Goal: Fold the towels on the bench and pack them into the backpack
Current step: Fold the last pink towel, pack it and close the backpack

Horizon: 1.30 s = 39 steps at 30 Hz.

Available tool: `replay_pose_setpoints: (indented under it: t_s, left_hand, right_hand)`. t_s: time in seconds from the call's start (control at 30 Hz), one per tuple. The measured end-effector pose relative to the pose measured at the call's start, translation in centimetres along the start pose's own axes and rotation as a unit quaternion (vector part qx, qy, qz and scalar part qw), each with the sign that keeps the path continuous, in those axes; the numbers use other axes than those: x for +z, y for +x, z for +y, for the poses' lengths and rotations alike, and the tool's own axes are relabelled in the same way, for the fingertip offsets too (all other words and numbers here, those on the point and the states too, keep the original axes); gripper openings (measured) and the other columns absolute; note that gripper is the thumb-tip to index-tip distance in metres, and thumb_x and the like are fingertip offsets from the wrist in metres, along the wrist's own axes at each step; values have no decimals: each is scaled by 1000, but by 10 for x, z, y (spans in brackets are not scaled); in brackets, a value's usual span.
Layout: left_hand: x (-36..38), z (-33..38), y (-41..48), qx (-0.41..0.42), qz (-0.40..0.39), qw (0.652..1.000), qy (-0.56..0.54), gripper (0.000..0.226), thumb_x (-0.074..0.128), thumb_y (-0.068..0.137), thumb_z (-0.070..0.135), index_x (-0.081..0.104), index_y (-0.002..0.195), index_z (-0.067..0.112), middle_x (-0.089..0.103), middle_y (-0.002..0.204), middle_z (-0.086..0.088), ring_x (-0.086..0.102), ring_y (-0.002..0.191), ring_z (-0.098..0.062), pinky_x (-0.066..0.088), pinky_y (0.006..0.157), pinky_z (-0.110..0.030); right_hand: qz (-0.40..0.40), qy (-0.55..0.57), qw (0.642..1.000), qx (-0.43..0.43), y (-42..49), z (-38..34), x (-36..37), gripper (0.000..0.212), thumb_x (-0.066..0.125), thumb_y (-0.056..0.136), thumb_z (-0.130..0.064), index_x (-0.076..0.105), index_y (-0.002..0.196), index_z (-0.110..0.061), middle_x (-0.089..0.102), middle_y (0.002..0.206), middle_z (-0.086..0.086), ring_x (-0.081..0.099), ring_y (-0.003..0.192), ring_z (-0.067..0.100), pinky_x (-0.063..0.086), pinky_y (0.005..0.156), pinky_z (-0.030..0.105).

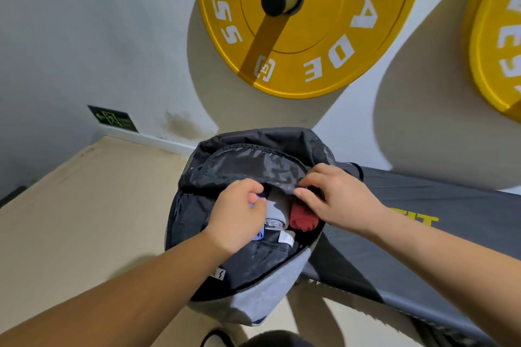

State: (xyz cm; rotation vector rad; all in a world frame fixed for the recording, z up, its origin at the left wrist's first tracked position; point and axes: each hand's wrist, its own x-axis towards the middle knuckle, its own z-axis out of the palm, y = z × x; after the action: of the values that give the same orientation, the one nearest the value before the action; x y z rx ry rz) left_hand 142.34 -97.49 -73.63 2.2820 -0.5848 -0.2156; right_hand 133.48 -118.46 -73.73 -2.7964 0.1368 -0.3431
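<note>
Item: packing step, nearly done, we judge; backpack [253, 276] open on the worktop [423, 205] end; grey towel [277, 211] and red towel [303, 218] inside; our left hand [239, 214] curls round a blue towel [260, 234] in the opening; right hand [338, 200] pinches the flap [253, 166] back; next: seat it, let go, zip.

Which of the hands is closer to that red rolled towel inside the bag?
Right. The right hand holds the backpack flap directly above the red towel. The left hand is across the gray towel, gripping the blue towel.
</note>
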Motion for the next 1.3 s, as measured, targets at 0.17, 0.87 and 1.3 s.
replay_pose_setpoints:
  t_s: [0.17,0.87,1.3]
  left_hand:
    - [47,103,-16,17,-80,992,-96,6,67,90,15,72,91,18,60,64,10,54,55,-9,47,59,-23]
    - [230,247,-103,66,-363,926,-86,11,65,90,12,72,82,14,76,75,-8,65,58,-11,52,60,-30]
    - [192,201,-90,93,-354,930,14,8,71,88,19,72,81,20,69,64,6,69,65,-19,50,62,-25]
  right_hand:
    - [-30,-29,997,72,-46,33,-40,57,31,90,-69,69,100,-28,56,95,-5,59,101,18,54,81,39]
    - [61,72,779,620,-352,276,-118,31,71,88,-35,52,104,-18,60,99,5,56,86,25,47,78,30]
    - [20,-141,878,457,-330,288,-102,40,45,88,-33,54,124,-19,61,115,10,63,102,35,52,86,40]
